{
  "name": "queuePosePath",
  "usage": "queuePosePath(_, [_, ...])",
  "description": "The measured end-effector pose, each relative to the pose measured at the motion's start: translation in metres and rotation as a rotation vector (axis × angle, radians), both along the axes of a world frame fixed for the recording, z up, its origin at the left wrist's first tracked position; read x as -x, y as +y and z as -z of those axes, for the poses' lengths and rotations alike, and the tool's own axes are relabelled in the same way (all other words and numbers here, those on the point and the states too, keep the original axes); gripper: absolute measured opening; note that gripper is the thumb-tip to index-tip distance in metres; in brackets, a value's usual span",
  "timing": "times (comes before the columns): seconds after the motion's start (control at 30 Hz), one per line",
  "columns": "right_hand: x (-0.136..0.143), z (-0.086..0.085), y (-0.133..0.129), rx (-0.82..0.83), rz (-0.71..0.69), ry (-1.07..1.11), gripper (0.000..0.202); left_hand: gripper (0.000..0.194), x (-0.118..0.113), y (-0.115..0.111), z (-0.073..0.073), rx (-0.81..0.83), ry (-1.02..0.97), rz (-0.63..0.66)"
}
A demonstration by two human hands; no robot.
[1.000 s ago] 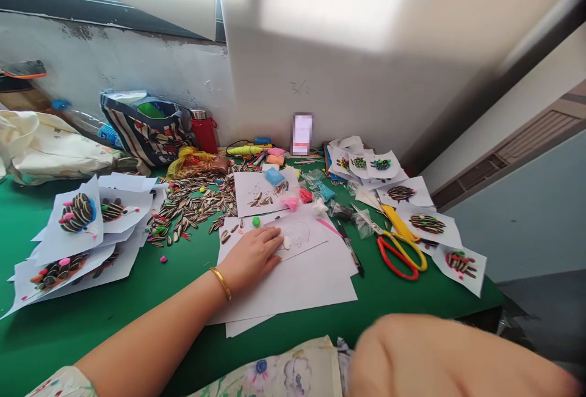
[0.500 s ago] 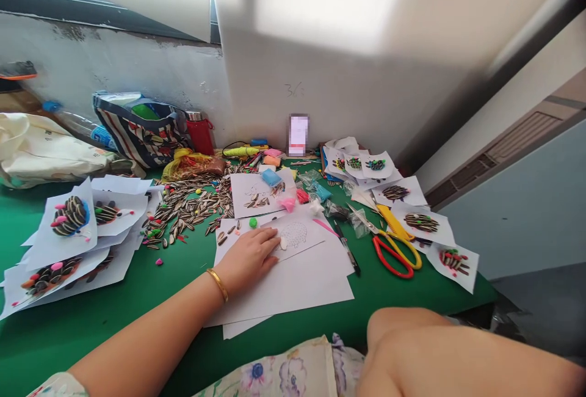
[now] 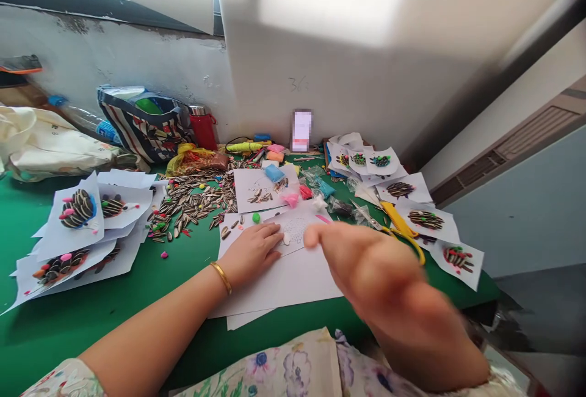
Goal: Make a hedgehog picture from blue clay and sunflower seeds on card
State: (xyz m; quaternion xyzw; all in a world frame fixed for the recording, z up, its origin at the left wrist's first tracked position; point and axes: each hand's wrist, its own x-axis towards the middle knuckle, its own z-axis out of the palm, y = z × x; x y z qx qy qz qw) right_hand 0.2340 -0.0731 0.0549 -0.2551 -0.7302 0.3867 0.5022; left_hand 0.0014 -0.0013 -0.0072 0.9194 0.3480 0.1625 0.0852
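The two hands are apart: the left hand (image 3: 253, 253) lies flat on the drawing sheet (image 3: 295, 225) in the middle of the green table (image 3: 160, 281), beside a white lump (image 3: 287, 239), while the right hand (image 3: 378, 269), at near right, is blurred, and I cannot tell its grip.

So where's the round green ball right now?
In the head view, the green ball sits slightly left of centre, on the white paper just beyond the left hand, with a few striped seeds to its left.
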Motion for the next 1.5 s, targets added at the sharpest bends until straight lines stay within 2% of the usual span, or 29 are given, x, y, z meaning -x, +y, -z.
queuePosePath(0.03, [0.003,-0.003,0.009,-0.021,0.033,0.000,0.037,0.034,0.000,0.000,0.000,-0.003,-0.004,0.003])
queuePosePath(0.1, [0.006,0.006,0.030,-0.088,0.218,-0.194,0.027,0.034,0.001,0.000,0.001,-0.009,-0.010,0.003])
queuePosePath(0.17, [0.004,0.030,0.048,-0.168,0.301,-0.424,0.018,0.035,0.001,-0.001,0.002,-0.012,-0.013,-0.003])
queuePosePath(0.27, [-0.003,0.068,0.058,-0.219,0.349,-0.645,0.024,0.036,0.002,0.000,0.003,-0.013,0.003,-0.001])
queuePosePath(0.33, [-0.005,0.080,0.056,-0.239,0.363,-0.698,0.028,0.036,0.002,0.000,0.003,-0.015,0.015,-0.001])
queuePosePath(0.67, [0.007,0.073,0.047,-0.292,0.348,-0.811,0.030,0.032,0.001,0.000,0.004,-0.018,-0.008,-0.009])
queuePosePath(0.9, [0.006,0.076,0.048,-0.304,0.355,-0.770,0.031,0.035,0.001,0.000,0.003,0.000,-0.017,-0.015])
queuePosePath(1.23, [0.008,0.076,0.048,-0.326,0.299,-0.818,0.032,0.035,0.001,0.000,0.004,-0.021,0.034,-0.007])
queuePosePath(1.5, [0.005,0.077,0.050,-0.281,0.324,-0.723,0.029,0.038,0.004,0.002,0.002,0.006,0.056,0.047])
